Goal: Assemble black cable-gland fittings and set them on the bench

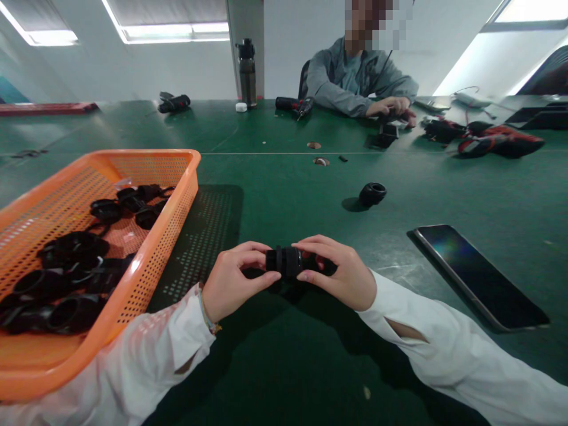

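A black ribbed cylindrical fitting (284, 261) lies sideways between my two hands, just above the green table. My left hand (237, 272) pinches its left end with thumb and fingers. On the other end, my right hand (335, 269) is closed, thumb below and fingers above. The fitting's exact kind cannot be made out. Farther off to the right, a short black ring-like part (373, 193) with an open end sits on the table, apart from both hands.
An orange perforated basket (177, 213) holding several black fittings stands at my left. A phone (481, 275) lies at right. Across the table (275, 177), a person in a grey jacket (332, 80) handles a dark part; a bottle (247, 74) and power tools (293, 105) are there.
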`<move>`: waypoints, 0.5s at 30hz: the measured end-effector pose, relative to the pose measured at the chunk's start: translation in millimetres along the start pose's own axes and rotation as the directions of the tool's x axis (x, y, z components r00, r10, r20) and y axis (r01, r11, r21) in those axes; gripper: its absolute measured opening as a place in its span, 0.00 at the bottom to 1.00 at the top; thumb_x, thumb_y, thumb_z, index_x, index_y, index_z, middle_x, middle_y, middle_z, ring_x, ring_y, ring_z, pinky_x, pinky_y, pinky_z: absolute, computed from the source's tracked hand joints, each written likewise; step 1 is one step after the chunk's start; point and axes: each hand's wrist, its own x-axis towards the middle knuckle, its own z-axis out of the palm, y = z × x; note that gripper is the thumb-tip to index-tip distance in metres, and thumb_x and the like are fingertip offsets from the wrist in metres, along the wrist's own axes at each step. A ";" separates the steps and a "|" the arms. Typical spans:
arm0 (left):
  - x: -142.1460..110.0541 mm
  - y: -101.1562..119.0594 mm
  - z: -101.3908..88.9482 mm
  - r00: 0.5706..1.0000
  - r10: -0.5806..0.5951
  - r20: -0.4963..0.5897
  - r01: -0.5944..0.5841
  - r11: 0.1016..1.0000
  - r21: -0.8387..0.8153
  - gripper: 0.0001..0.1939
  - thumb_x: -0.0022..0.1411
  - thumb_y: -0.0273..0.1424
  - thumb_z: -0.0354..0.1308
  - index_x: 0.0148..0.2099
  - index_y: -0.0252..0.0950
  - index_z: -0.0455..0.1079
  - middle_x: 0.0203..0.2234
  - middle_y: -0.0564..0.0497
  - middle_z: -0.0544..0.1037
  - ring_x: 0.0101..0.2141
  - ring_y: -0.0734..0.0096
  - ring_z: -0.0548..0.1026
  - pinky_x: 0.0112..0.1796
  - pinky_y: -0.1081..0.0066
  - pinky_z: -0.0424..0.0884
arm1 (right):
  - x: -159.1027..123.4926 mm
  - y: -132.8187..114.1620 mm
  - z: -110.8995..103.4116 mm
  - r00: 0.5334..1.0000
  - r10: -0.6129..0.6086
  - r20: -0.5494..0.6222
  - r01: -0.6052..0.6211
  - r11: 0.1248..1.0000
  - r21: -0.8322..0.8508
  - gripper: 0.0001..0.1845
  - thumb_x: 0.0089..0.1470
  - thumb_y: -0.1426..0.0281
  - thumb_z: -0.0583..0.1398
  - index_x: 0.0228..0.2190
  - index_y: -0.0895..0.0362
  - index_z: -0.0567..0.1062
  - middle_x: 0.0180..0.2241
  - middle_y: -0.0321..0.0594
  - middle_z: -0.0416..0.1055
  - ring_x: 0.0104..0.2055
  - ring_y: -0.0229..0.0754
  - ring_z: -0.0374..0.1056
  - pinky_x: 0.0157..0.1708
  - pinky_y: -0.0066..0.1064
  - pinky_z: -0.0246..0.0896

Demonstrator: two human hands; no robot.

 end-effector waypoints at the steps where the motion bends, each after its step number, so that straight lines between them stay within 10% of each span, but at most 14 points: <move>1: 0.1 0.0 -0.1 1.000 0.001 -0.001 -0.001 1.000 0.004 0.05 0.49 0.30 0.62 0.24 0.33 0.74 0.33 0.47 0.77 0.32 0.70 0.75 0.34 0.73 0.72 | -0.1 -0.1 0.3 1.000 0.001 0.003 -0.001 1.000 0.008 0.16 0.48 0.67 0.61 0.41 0.57 0.75 0.39 0.45 0.75 0.34 0.41 0.70 0.29 0.30 0.66; 15: -0.4 -0.6 -0.5 1.000 0.009 0.004 -0.009 1.000 0.013 0.05 0.50 0.30 0.62 0.25 0.33 0.74 0.33 0.47 0.77 0.32 0.70 0.76 0.34 0.73 0.71 | -0.7 -2.2 2.2 1.000 0.014 0.001 -0.014 0.996 0.087 0.15 0.49 0.69 0.61 0.41 0.55 0.73 0.36 0.39 0.76 0.30 0.37 0.70 0.28 0.27 0.66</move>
